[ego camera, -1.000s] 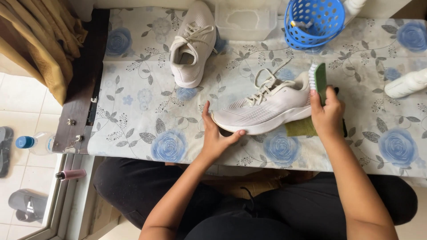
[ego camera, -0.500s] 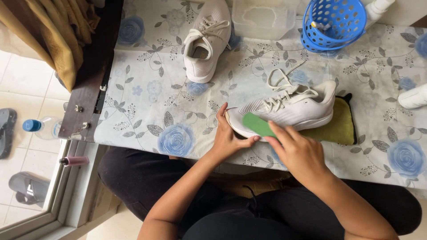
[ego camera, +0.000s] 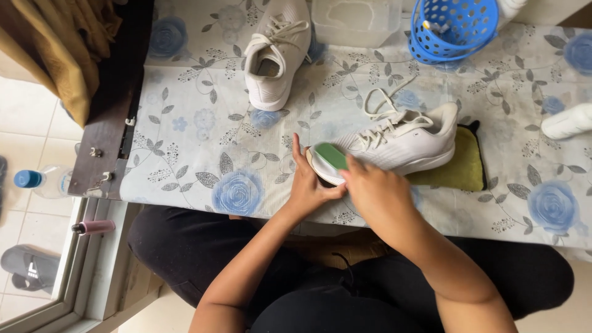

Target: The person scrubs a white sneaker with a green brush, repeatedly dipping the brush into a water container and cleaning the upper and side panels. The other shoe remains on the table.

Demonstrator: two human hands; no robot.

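Observation:
A white sneaker (ego camera: 407, 140) lies on its side on the flowered table (ego camera: 203, 154), its heel resting over a yellow-green cloth (ego camera: 459, 172). My left hand (ego camera: 306, 185) grips the toe end of this sneaker. My right hand (ego camera: 376, 194) holds a green brush (ego camera: 331, 156) pressed against the toe. A second white sneaker (ego camera: 277, 52) stands upright at the far left of the table, apart from both hands.
A blue perforated basket (ego camera: 456, 28) and a clear plastic tub (ego camera: 356, 21) stand at the far edge. A white bottle (ego camera: 567, 121) lies at the right. A dark wooden bar (ego camera: 114, 98), yellow curtain (ego camera: 58, 46), and a water bottle (ego camera: 43, 180) are at left.
My right hand carried the green brush from the sneaker's heel to its toe. My left hand stays on the toe end. The view shifted slightly.

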